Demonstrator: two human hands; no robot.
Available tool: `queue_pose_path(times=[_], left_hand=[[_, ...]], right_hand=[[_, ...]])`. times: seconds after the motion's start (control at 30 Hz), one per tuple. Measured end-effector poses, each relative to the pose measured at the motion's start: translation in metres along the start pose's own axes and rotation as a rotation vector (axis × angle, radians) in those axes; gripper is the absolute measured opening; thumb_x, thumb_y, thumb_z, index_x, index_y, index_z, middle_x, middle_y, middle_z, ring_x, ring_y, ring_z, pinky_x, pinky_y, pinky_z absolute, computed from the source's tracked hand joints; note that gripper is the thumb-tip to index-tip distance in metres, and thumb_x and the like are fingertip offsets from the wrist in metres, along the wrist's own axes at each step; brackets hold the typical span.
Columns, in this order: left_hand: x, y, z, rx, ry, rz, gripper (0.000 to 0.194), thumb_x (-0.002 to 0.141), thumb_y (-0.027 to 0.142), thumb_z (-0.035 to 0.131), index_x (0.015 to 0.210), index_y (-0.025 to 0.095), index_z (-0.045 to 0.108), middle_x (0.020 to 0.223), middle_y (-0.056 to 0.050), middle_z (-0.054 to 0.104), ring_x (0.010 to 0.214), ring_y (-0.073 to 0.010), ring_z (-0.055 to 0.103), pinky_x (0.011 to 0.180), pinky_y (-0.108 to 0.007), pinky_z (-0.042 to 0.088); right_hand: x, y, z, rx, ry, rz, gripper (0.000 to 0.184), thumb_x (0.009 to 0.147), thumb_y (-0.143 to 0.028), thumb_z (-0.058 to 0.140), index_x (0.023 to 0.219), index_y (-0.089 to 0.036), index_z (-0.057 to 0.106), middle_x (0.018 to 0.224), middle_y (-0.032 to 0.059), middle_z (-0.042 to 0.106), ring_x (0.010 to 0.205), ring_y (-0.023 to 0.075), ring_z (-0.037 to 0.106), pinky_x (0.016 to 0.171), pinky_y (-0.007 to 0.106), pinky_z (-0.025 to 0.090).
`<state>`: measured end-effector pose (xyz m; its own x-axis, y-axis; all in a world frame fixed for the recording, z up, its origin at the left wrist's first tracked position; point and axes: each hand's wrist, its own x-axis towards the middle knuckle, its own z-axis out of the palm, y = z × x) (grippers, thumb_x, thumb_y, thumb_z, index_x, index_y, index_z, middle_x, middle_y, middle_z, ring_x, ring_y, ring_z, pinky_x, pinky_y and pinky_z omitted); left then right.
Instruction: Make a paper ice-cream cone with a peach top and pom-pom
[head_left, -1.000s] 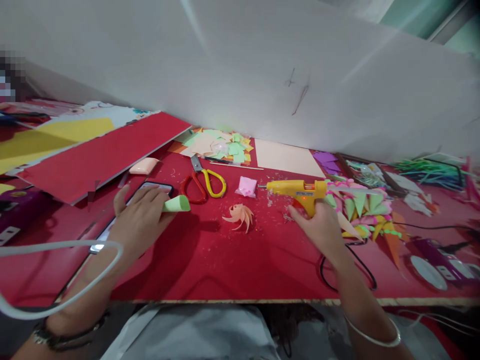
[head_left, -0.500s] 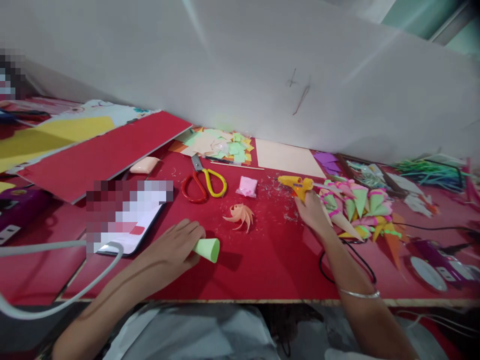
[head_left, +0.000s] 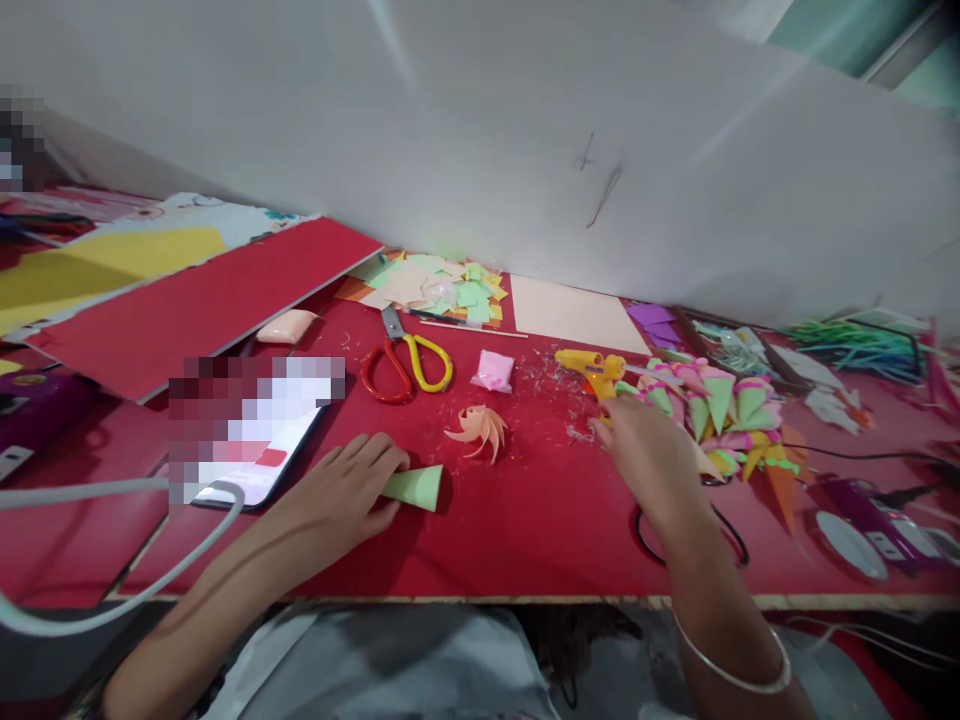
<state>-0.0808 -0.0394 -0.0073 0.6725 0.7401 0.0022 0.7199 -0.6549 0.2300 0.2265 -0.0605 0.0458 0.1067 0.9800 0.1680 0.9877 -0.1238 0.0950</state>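
My left hand [head_left: 349, 490] rests on the red table [head_left: 525, 530] with its fingers closed round the narrow end of a light green paper cone [head_left: 415, 487]. My right hand [head_left: 651, 452] hovers just in front of the yellow glue gun [head_left: 592, 368], which lies on the table; the hand is blurred and no longer holds the gun. A pile of coloured paper cones [head_left: 720, 410] lies right of that hand. A small peach paper pinwheel [head_left: 478, 429] sits between my hands.
Red and yellow scissors [head_left: 405, 365], a pink packet [head_left: 494, 371], paper scraps [head_left: 442, 283] and a peach sheet [head_left: 570, 315] lie further back. A phone [head_left: 255, 430] with a white cable sits left. Red and yellow boards [head_left: 172, 300] lean at far left. A black cord [head_left: 690, 530] loops near the front edge.
My left hand left the phone and brought the green cone down toward the table's middle front. My right hand set the glue gun down and drew back from it.
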Motion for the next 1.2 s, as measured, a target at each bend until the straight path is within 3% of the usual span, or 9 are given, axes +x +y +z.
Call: queue_pose_path(times=[0.1, 0.17, 0.23, 0.43, 0.67, 0.8, 0.93, 1.03, 1.2], left_hand=[[-0.002, -0.001, -0.004, -0.012, -0.001, 0.025, 0.029, 0.076, 0.023, 0.047, 0.104, 0.017, 0.049, 0.103, -0.008, 0.052, 0.096, -0.0224, 0.049, 0.081, -0.035, 0.040], [-0.003, -0.002, -0.004, -0.005, 0.024, 0.046, 0.035, 0.075, 0.023, 0.048, 0.110, 0.016, 0.047, 0.109, -0.009, 0.052, 0.103, -0.0236, 0.047, 0.087, -0.037, 0.038], [-0.006, -0.003, -0.003, 0.007, 0.057, 0.062, 0.038, 0.076, 0.024, 0.048, 0.113, 0.016, 0.045, 0.114, -0.010, 0.052, 0.107, -0.0241, 0.045, 0.090, -0.038, 0.037], [-0.013, -0.006, 0.004, 0.021, 0.134, 0.088, 0.042, 0.080, 0.027, 0.044, 0.121, 0.018, 0.040, 0.121, -0.009, 0.048, 0.113, -0.0239, 0.042, 0.095, -0.040, 0.034], [-0.011, -0.001, -0.003, -0.018, 0.098, 0.073, 0.042, 0.081, 0.026, 0.044, 0.122, 0.021, 0.039, 0.123, -0.007, 0.046, 0.114, -0.0223, 0.040, 0.096, -0.038, 0.033], [-0.011, 0.003, -0.008, -0.015, 0.095, 0.073, 0.042, 0.081, 0.027, 0.043, 0.123, 0.021, 0.039, 0.123, -0.007, 0.045, 0.117, -0.0223, 0.037, 0.098, -0.039, 0.032], [-0.010, 0.008, -0.013, -0.025, 0.074, 0.073, 0.040, 0.083, 0.026, 0.040, 0.123, 0.021, 0.039, 0.122, -0.007, 0.046, 0.117, -0.0225, 0.038, 0.098, -0.039, 0.032], [-0.008, 0.009, -0.016, -0.033, 0.059, 0.064, 0.038, 0.082, 0.025, 0.040, 0.120, 0.021, 0.041, 0.122, -0.008, 0.046, 0.115, -0.0225, 0.039, 0.097, -0.038, 0.033], [-0.007, 0.010, -0.017, -0.036, 0.073, 0.064, 0.038, 0.082, 0.025, 0.041, 0.120, 0.021, 0.040, 0.122, -0.009, 0.044, 0.113, -0.0230, 0.040, 0.094, -0.038, 0.035]], right_hand=[[-0.001, -0.029, -0.005, 0.524, -0.007, -0.303, 0.016, 0.081, -0.023, 0.048, 0.090, -0.020, 0.061, 0.086, 0.0045, 0.065, 0.075, 0.0165, 0.059, 0.065, 0.027, 0.044], [0.002, -0.047, -0.002, 0.759, 0.021, -0.369, 0.018, 0.082, -0.024, 0.048, 0.094, -0.020, 0.061, 0.090, 0.0029, 0.064, 0.077, 0.0137, 0.059, 0.066, 0.023, 0.045], [0.007, -0.060, 0.004, 0.858, 0.045, -0.402, 0.019, 0.082, -0.023, 0.049, 0.094, -0.020, 0.062, 0.091, 0.0030, 0.064, 0.080, 0.0130, 0.059, 0.069, 0.022, 0.045], [0.018, -0.072, 0.019, 0.851, 0.046, -0.419, 0.016, 0.081, -0.022, 0.050, 0.087, -0.020, 0.065, 0.085, 0.0034, 0.066, 0.079, 0.0145, 0.060, 0.071, 0.024, 0.044], [0.020, -0.073, 0.025, 0.872, 0.079, -0.369, 0.012, 0.079, -0.017, 0.052, 0.081, -0.019, 0.064, 0.080, 0.0023, 0.065, 0.074, 0.0133, 0.058, 0.067, 0.024, 0.044], [0.021, -0.073, 0.026, 0.925, 0.061, -0.326, 0.010, 0.077, -0.017, 0.054, 0.080, -0.018, 0.063, 0.079, 0.0022, 0.065, 0.070, 0.0126, 0.059, 0.065, 0.023, 0.045], [0.019, -0.073, 0.023, 0.934, 0.010, -0.371, 0.009, 0.077, -0.018, 0.054, 0.079, -0.018, 0.063, 0.080, 0.0026, 0.066, 0.075, 0.0129, 0.059, 0.070, 0.024, 0.044], [0.018, -0.073, 0.020, 0.925, -0.015, -0.380, 0.010, 0.078, -0.018, 0.053, 0.080, -0.017, 0.062, 0.081, 0.0030, 0.065, 0.073, 0.0124, 0.058, 0.065, 0.022, 0.044], [0.020, -0.075, 0.017, 0.902, 0.024, -0.391, 0.012, 0.080, -0.021, 0.051, 0.085, -0.017, 0.061, 0.083, 0.0036, 0.062, 0.074, 0.0121, 0.056, 0.063, 0.022, 0.043]])
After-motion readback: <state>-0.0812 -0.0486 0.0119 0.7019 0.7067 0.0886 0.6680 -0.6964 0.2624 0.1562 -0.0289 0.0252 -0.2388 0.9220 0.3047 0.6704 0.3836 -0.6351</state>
